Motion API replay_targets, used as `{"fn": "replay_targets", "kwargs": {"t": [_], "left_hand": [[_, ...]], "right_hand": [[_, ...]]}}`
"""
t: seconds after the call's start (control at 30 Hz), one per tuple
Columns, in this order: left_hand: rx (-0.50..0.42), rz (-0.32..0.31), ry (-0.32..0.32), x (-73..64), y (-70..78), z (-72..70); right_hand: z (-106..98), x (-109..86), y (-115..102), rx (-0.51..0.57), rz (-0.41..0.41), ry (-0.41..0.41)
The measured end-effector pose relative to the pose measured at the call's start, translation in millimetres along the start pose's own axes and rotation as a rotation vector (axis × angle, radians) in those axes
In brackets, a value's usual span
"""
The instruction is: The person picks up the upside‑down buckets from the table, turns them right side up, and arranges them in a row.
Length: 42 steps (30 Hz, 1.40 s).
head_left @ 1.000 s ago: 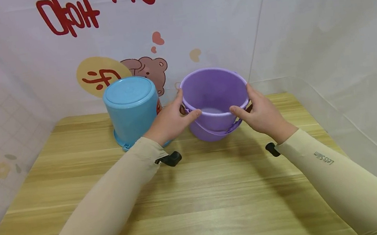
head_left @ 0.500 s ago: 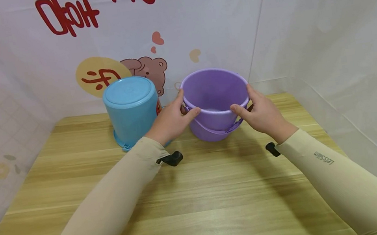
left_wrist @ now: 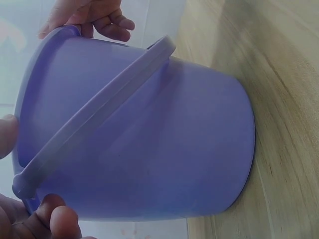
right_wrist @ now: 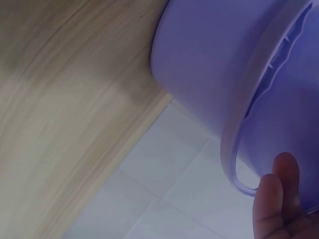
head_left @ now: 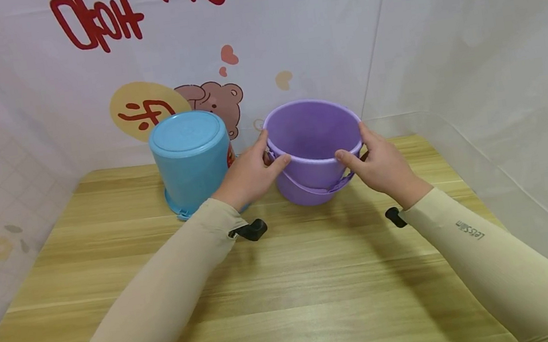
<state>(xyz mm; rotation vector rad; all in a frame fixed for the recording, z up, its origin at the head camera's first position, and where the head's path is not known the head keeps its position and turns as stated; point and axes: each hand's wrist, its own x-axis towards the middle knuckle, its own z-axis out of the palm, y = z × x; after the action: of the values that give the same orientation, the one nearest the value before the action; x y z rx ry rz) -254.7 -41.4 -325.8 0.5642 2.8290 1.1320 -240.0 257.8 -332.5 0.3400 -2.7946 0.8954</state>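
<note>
A purple bucket (head_left: pixel 312 174) stands mouth up on the wooden table, its handle (left_wrist: pixel 102 109) hanging down across the front wall. My left hand (head_left: pixel 245 178) grips the left of its rim, thumb over the front edge and fingers below the rim. On the opposite side my right hand (head_left: pixel 382 167) holds the rim the same way. Fingers of the right hand (right_wrist: pixel 279 199) show against the wall near the handle's end in the right wrist view. Left of my left hand, a light blue bucket (head_left: pixel 190 167) sits upside down, partly hidden by that hand.
The wooden table (head_left: pixel 301 300) ends at a white backdrop (head_left: pixel 322 26) with red lettering and a cartoon bear just behind the buckets. White sheeting (head_left: pixel 522 121) borders the right side. A dark wrist mount (head_left: pixel 252 230) juts from the left sleeve.
The purple bucket's front rim has risen slightly, and less of its inner floor shows. Both hands keep their hold on the rim. The blue bucket stays put.
</note>
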Motion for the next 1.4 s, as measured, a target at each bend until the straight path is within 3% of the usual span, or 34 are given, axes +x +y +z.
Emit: {"fn": "replay_targets", "kwargs": {"t": [0.43,0.93,1.4], "left_hand": [[0.006,-0.003,0.019,2.7,-0.8,1.9],[0.024,0.024,0.013,4.0,-2.2,3.6],[0.051,0.003,0.008,5.4,-0.4,3.7]], "right_hand": [[1.3,3.0,0.2,-0.033,-0.012,0.000],[0.0,1.8,-2.2,0.001,0.040,-0.058],[0.3,0.2,-5.1,-0.002,0.066,-0.077]]}}
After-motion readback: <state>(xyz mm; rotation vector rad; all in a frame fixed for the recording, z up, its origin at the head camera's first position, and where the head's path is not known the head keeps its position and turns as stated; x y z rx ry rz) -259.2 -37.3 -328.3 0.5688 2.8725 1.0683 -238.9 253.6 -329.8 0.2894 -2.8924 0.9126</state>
